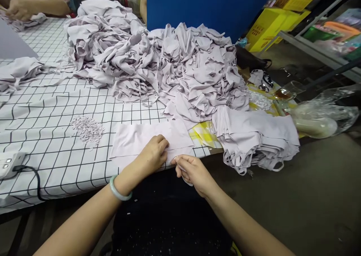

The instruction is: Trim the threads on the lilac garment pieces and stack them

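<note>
A flat pale lilac fabric piece (126, 139) lies along the table's front edge. My left hand (153, 150), a bangle on its wrist, rests over the piece with fingers curled together; whatever they may pinch is hidden. Just off the edge, my right hand (194, 171) is closed on a narrow pale fabric strap (188, 182), which loops out below the fingers. A tiny white bit shows at its fingertips. To the right, a stack of folded fabric pieces (254, 135) with thin straps hangs partly over the edge. Small fabric snippets (88, 130) lie heaped at the left.
A large heap of crumpled lilac fabric (194, 71) covers the table's back, before a blue panel (203, 8). A power strip (11, 164) with a black cable sits far left. Another person's hand (21, 8) works at upper left. Yellow boxes (270, 26) and a metal rack (313, 49) stand right.
</note>
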{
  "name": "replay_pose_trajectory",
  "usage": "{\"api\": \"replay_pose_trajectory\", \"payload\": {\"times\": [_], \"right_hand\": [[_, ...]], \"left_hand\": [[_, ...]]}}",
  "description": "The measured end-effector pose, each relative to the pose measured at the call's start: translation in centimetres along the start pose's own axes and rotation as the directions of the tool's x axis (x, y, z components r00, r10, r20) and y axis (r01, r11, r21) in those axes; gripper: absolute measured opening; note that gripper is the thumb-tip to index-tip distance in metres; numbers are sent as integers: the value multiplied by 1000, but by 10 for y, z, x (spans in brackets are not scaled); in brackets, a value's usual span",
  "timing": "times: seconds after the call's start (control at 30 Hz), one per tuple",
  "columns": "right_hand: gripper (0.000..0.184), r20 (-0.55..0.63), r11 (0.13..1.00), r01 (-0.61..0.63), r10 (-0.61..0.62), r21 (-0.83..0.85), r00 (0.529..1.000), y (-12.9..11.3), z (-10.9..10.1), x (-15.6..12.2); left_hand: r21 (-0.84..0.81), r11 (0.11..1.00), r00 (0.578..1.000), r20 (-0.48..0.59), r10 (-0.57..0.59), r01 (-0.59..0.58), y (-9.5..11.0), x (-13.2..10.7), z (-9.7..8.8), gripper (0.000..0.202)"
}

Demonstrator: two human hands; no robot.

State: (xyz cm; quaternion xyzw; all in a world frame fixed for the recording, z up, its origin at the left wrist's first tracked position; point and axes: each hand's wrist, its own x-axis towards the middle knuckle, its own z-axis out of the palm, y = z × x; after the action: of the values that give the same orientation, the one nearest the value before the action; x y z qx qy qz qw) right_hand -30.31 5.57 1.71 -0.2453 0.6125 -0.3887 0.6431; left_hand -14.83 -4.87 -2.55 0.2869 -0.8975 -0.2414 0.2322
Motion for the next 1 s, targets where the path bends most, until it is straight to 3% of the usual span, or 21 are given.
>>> {"api": "replay_pose_trajectory", "payload": {"times": [0.13,0.23,0.73,1.0], "right_hand": [[32,-31,1000,-14,15,20,999,-5,8,8],[28,-51,999,-31,33,31,998,-8,11,14],[19,-190,984,5,30,179,981,-17,22,34],[17,-221,985,10,29,170,975,-21,26,36]], "left_hand": [[-1,1000,997,-77,4,-4,-2,2,6,17],[-70,996,992,-110,-61,53,1,5,0,15],[-243,925,954,13,-300,294,9,16,-10,15],[-258,920,954,24,-300,296,11,16,-12,18]]}}
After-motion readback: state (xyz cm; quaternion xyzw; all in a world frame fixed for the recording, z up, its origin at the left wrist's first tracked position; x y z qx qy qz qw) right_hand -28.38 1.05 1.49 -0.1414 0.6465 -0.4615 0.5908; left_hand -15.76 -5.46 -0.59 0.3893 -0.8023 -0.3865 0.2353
